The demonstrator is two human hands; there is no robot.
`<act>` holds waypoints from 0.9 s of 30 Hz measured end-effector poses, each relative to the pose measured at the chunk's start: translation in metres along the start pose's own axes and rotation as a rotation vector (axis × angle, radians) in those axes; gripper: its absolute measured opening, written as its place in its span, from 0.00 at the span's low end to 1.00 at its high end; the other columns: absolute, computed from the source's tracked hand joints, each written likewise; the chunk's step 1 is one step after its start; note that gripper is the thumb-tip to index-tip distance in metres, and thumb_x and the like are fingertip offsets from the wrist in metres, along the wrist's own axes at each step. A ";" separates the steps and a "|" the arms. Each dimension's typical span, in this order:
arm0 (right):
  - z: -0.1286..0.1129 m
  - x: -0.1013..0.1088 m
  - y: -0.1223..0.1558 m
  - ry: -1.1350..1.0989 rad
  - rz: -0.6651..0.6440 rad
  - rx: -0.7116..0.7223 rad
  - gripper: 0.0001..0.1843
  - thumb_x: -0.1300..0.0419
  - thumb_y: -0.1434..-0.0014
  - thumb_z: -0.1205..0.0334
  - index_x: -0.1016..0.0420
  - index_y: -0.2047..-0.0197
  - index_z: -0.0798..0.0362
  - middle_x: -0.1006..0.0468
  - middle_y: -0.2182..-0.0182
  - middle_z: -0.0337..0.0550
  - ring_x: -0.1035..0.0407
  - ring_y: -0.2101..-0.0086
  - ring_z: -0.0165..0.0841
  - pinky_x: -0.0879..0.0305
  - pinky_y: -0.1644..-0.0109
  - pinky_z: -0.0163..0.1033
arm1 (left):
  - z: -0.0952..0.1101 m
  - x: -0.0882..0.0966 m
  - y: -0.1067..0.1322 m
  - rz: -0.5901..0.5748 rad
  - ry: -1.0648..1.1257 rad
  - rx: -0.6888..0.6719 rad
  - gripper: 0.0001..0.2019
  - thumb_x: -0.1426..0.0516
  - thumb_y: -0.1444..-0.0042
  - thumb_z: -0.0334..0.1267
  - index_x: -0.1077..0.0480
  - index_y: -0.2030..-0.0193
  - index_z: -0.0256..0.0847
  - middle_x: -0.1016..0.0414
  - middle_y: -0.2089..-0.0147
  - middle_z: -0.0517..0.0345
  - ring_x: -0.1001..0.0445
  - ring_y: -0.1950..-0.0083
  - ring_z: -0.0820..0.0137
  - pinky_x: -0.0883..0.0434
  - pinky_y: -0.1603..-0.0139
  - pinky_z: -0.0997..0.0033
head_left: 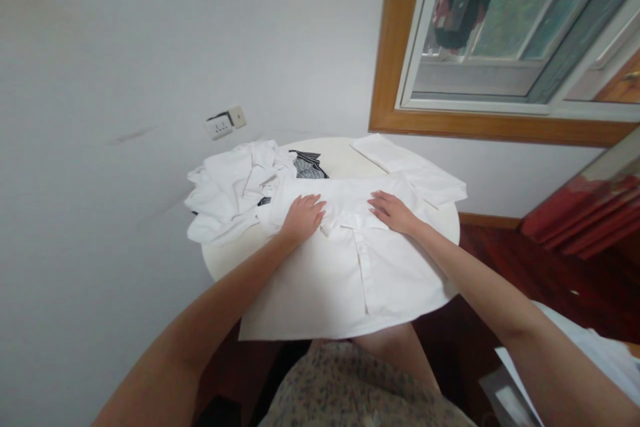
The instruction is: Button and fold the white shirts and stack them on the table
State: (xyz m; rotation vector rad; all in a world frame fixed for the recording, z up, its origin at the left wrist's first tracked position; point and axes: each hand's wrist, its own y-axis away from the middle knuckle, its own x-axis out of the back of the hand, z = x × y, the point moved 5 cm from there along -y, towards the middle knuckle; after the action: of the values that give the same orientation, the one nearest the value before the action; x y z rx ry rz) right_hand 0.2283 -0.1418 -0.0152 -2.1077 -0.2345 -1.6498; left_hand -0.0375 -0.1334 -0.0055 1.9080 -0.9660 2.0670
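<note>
A white collared shirt (345, 267) lies spread, front up, over a small round white table (225, 260), its hem hanging over the near edge. My left hand (303, 213) rests flat on the shirt's left shoulder, fingers stretched out. My right hand (395, 210) lies flat on the right shoulder by the collar, fingers also extended. Neither hand holds anything.
A crumpled pile of white clothes (230, 190) sits at the table's left, a dark striped garment (307, 163) behind the shirt, a folded white garment (410, 167) at the back right. A wall socket (225, 123) and a wood-framed window (500, 40) are behind. Red wooden floor lies to the right.
</note>
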 end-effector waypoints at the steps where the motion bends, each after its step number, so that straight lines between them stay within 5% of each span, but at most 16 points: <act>1: -0.002 0.005 0.009 -0.023 0.024 0.039 0.26 0.56 0.32 0.50 0.33 0.38 0.51 0.39 0.35 0.48 0.49 0.35 0.38 0.50 0.33 0.50 | 0.003 0.007 0.008 0.016 0.016 -0.035 0.21 0.54 0.35 0.42 0.33 0.40 0.40 0.35 0.35 0.47 0.38 0.34 0.60 0.45 0.32 0.52; 5: -0.006 0.016 0.050 -0.016 0.028 0.072 0.28 0.56 0.33 0.45 0.39 0.34 0.46 0.43 0.33 0.44 0.54 0.33 0.40 0.54 0.32 0.55 | 0.017 0.022 0.046 0.003 0.072 -0.144 0.23 0.55 0.34 0.45 0.39 0.35 0.43 0.41 0.31 0.49 0.44 0.31 0.61 0.47 0.31 0.53; 12: -0.005 -0.001 0.075 0.094 -0.096 -0.039 0.33 0.60 0.33 0.41 0.50 0.30 0.44 0.53 0.30 0.45 0.60 0.32 0.41 0.64 0.31 0.59 | 0.027 0.006 0.065 -0.142 0.039 -0.067 0.27 0.57 0.35 0.53 0.47 0.31 0.51 0.45 0.29 0.52 0.48 0.29 0.57 0.52 0.31 0.44; 17: -0.009 0.002 0.081 0.048 -0.044 -0.040 0.32 0.57 0.33 0.43 0.46 0.31 0.47 0.48 0.32 0.48 0.56 0.33 0.43 0.60 0.32 0.61 | 0.013 0.012 0.073 -0.052 -0.040 0.172 0.30 0.55 0.37 0.55 0.48 0.30 0.48 0.47 0.29 0.47 0.50 0.29 0.51 0.52 0.34 0.36; 21: -0.018 0.026 0.100 -0.063 0.125 0.017 0.25 0.51 0.34 0.49 0.34 0.38 0.48 0.36 0.37 0.49 0.47 0.36 0.43 0.53 0.33 0.58 | 0.001 0.019 0.086 -0.095 -0.016 0.199 0.27 0.54 0.37 0.53 0.40 0.34 0.45 0.44 0.30 0.46 0.48 0.29 0.51 0.50 0.34 0.35; 24: -0.040 0.049 0.126 -0.203 0.129 0.147 0.20 0.48 0.35 0.52 0.29 0.42 0.45 0.31 0.40 0.46 0.44 0.37 0.41 0.47 0.35 0.55 | 0.012 0.043 0.103 -0.048 0.056 0.120 0.29 0.51 0.38 0.54 0.39 0.35 0.40 0.42 0.32 0.42 0.46 0.30 0.53 0.48 0.32 0.42; 27: -0.075 0.057 0.153 -0.322 -0.100 0.244 0.27 0.44 0.37 0.49 0.36 0.36 0.43 0.36 0.37 0.45 0.43 0.38 0.39 0.44 0.36 0.49 | 0.057 0.064 0.129 -0.115 0.206 -0.153 0.30 0.49 0.40 0.56 0.40 0.35 0.45 0.43 0.31 0.48 0.44 0.31 0.59 0.43 0.32 0.53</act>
State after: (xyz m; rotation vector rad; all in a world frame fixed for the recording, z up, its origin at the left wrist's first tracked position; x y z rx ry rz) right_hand 0.2392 -0.3188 0.0157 -2.1884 -0.6188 -1.2505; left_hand -0.0695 -0.2845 0.0094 1.6005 -0.9146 2.0127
